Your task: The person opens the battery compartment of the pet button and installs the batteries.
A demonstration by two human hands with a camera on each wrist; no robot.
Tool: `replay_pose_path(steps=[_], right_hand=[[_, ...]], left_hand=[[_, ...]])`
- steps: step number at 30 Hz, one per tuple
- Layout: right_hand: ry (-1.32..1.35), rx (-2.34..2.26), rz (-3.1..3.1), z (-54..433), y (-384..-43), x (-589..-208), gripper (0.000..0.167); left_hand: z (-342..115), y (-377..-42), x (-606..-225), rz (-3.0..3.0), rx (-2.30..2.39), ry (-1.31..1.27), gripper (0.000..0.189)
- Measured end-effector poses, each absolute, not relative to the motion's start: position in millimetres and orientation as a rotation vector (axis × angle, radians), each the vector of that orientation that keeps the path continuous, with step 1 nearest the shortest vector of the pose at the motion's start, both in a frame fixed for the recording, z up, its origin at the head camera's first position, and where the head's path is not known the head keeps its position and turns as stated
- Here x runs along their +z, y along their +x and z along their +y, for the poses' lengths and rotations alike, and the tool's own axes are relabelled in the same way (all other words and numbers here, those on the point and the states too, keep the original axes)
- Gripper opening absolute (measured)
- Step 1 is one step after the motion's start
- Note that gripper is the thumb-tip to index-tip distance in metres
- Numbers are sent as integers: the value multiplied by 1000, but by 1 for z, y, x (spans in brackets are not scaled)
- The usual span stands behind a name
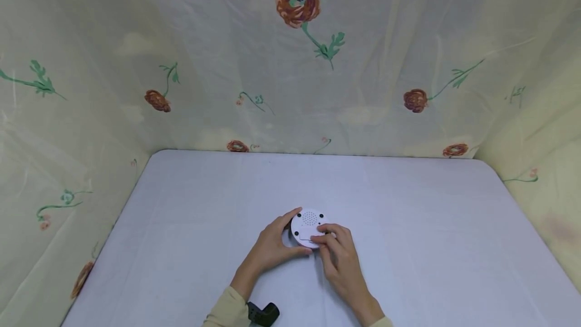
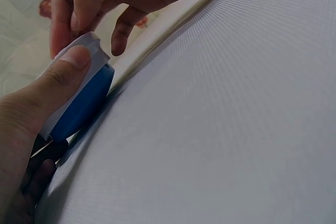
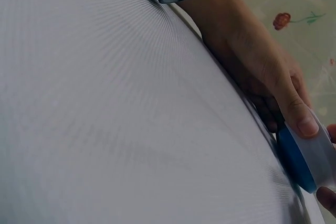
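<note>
A round device (image 1: 309,218) lies white back upward, showing a patch of small speaker holes, dark round feet and the outline of a battery cover (image 1: 305,234). Its lower part is blue (image 2: 86,103). My left hand (image 1: 272,242) grips it by the rim, thumb on the near side and index finger on the far side. Bent fingertips of my right hand (image 1: 338,254) touch the back around the battery cover. In the left wrist view the right thumb hangs close beside the rim, apart from it. The device's front is hidden underneath.
A white cloth covers the table (image 1: 181,206), whose far edge meets a flower-patterned curtain (image 1: 363,64) that also rises at both sides. A dark wrist-worn gadget (image 1: 264,314) sits by the left sleeve (image 1: 229,309).
</note>
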State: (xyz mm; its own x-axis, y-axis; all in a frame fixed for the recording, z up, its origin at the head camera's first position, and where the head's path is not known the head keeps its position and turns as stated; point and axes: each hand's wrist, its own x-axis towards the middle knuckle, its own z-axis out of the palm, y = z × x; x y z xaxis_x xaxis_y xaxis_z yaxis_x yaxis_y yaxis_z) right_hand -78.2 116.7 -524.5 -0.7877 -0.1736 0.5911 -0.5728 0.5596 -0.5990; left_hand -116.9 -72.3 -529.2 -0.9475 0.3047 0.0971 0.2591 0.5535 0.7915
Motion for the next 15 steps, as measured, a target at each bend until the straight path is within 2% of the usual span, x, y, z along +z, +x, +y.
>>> replay_pose_path(steps=[15], right_hand=[[589,1134,-2328,115,-78,-524,25]], left_hand=[[-72,-117,-532,2749,1349,495,95]])
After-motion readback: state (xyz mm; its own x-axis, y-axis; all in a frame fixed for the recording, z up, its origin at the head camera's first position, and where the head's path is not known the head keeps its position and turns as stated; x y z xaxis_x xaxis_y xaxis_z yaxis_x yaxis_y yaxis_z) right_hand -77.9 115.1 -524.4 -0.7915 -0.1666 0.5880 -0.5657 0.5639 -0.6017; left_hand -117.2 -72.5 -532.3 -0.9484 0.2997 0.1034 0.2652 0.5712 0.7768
